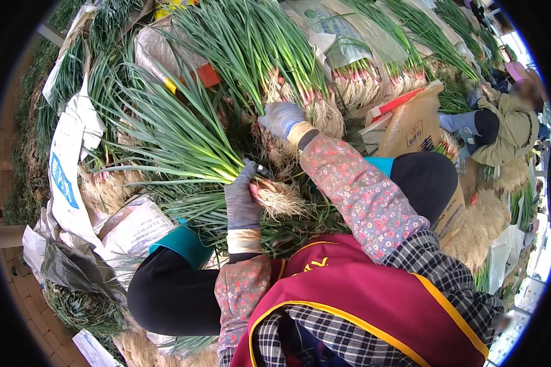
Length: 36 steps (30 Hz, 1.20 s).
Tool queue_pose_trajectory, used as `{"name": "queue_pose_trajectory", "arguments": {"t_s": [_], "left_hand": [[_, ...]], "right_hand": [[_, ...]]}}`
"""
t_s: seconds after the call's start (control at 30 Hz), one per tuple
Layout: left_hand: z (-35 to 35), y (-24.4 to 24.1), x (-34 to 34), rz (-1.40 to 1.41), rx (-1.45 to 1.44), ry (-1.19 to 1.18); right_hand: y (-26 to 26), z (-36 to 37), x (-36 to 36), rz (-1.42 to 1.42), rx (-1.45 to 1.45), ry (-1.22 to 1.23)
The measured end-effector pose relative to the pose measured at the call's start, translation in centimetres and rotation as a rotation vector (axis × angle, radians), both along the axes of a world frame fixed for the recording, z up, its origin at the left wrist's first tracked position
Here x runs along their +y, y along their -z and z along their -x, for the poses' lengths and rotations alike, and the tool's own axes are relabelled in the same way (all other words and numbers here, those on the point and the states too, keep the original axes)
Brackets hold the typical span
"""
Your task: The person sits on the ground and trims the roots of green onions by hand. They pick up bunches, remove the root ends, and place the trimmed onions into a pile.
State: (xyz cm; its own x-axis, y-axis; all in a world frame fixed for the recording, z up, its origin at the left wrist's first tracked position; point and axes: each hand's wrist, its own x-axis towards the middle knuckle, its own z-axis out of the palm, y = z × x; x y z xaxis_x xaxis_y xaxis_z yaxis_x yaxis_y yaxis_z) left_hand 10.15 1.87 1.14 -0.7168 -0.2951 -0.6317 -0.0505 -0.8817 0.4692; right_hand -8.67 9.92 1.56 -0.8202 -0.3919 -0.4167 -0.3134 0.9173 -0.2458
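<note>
My left hand (244,195), in a grey glove, grips a bunch of green onions (211,160) just above its reddish bulbs. The leaves fan out to the upper left and the pale roots point right. My right hand (282,120), also gloved, reaches up and touches a stalk at the lower end of a large pile of green onions (252,41); its fingertips are partly hidden, so its hold is unclear. Pale roots (323,114) of that pile hang beside my right wrist. Loose green leaves (284,234) lie below my hands.
A white woven sack (66,169) and more onions stand at the left. A tan printed sack (408,121) is right of my right arm. Rows of onions with sacking (344,36) lie at the upper right. A co-worker (505,124) sits at the far right.
</note>
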Motion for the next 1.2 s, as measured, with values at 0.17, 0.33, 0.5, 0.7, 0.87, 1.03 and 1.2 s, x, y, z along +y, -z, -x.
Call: {"name": "queue_pose_trajectory", "arguments": {"t_s": [0.17,0.33,0.5,0.7,0.87,1.03,1.2], "left_hand": [[0.4,1.7,0.1,0.276,-0.134,0.03],[0.3,0.9,0.0,0.224,-0.247,0.096],[-0.3,0.4,-0.4,-0.128,0.111,-0.026],[-1.0,-1.4,-0.9,-0.143,0.178,0.112],[-0.3,-0.7,-0.3,-0.134,0.006,0.043],[-0.4,1.3,0.1,0.066,-0.17,0.015],[-0.6,-0.9,-1.0,0.322,-0.341,0.15]], "right_hand": [[3.9,0.6,1.8,0.517,-0.153,-0.013],[0.3,-2.9,-0.9,0.877,-0.652,0.463],[0.1,-6.4,-0.1,1.234,-0.87,0.121],[2.6,-3.1,2.7,1.675,-1.084,0.751],[2.6,-1.7,3.6,1.555,-0.944,0.932],[1.2,-4.2,0.4,1.193,-0.693,0.637],[1.7,-3.9,1.2,1.102,-0.554,0.505]]}}
